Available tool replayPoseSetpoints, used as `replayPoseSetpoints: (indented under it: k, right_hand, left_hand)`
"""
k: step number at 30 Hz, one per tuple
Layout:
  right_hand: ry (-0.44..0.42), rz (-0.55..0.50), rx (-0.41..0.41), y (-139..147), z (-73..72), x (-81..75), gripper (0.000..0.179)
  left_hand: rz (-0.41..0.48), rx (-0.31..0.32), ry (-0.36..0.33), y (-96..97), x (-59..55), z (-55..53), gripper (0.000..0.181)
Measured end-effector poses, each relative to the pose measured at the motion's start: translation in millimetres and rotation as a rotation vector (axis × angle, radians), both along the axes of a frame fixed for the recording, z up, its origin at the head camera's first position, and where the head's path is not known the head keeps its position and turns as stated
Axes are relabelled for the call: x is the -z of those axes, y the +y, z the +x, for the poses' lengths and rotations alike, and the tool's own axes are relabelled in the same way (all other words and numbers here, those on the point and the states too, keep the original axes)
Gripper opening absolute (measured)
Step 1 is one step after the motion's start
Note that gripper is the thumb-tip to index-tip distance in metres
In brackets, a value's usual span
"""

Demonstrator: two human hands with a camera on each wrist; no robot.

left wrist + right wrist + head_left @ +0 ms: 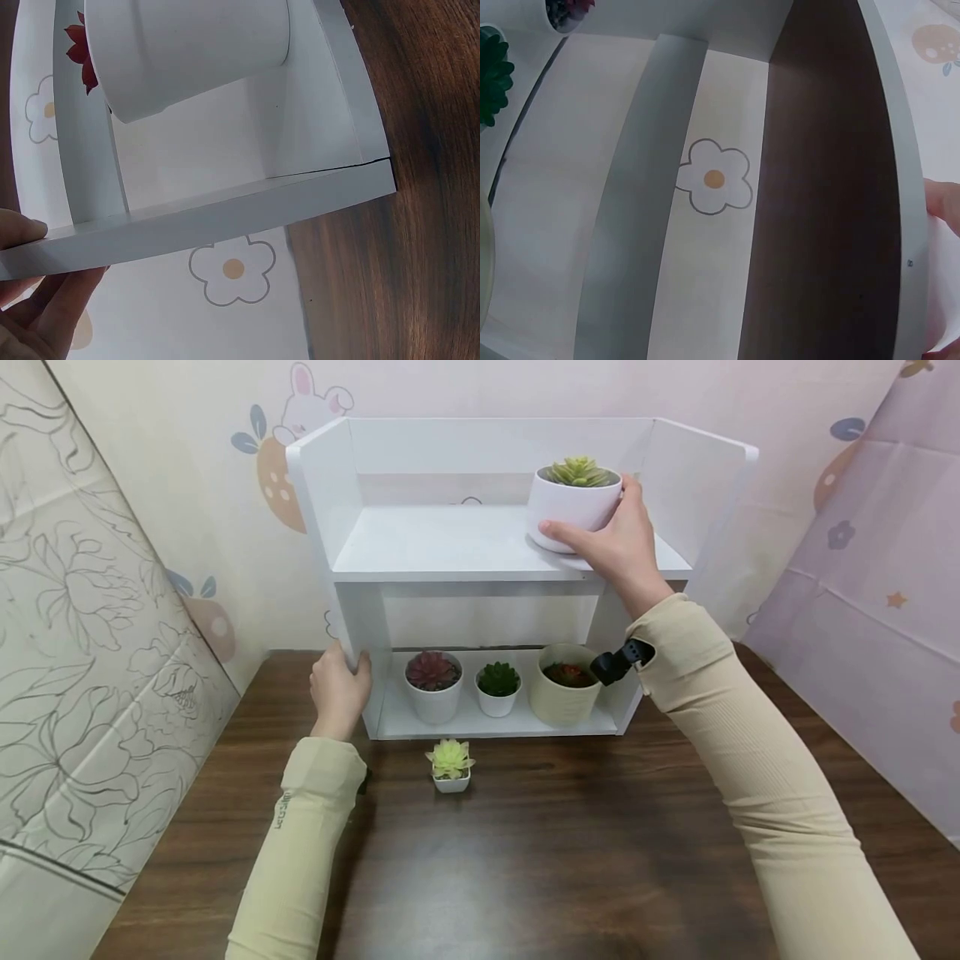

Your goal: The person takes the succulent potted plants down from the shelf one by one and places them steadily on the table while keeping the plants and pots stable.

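My right hand grips a white pot with a yellow-green succulent, thumb across its front and fingers round its right side. The pot is at the right part of the upper board of a white two-tier shelf; whether it bears its full weight there I cannot tell. At the shelf's left side panel, my left hand pinches the front edge between thumb and fingers, as the left wrist view shows with the hand. In the right wrist view only some fingertips show beyond the board edge.
On the lower board stand a white pot with a red succulent, a small dark-green succulent and a cream pot. A tiny pale-green succulent stands on the brown table before the shelf. Patterned sheets hang behind and beside.
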State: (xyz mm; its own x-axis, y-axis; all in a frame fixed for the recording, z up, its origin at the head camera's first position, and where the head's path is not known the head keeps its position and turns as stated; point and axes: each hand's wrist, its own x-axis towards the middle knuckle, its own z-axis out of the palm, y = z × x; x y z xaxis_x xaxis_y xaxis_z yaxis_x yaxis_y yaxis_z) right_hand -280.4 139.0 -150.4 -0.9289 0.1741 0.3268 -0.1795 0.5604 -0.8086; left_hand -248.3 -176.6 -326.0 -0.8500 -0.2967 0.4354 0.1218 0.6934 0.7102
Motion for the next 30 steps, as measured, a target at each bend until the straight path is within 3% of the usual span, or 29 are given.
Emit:
replayPoseSetpoints:
  k: [30]
  right_hand:
    - [0.016,-0.048,0.019,9.4,4.6,3.2,0.101]
  left_hand:
    - [-0.003,0.034,0.009,5.4,2.7,-5.6,0.035]
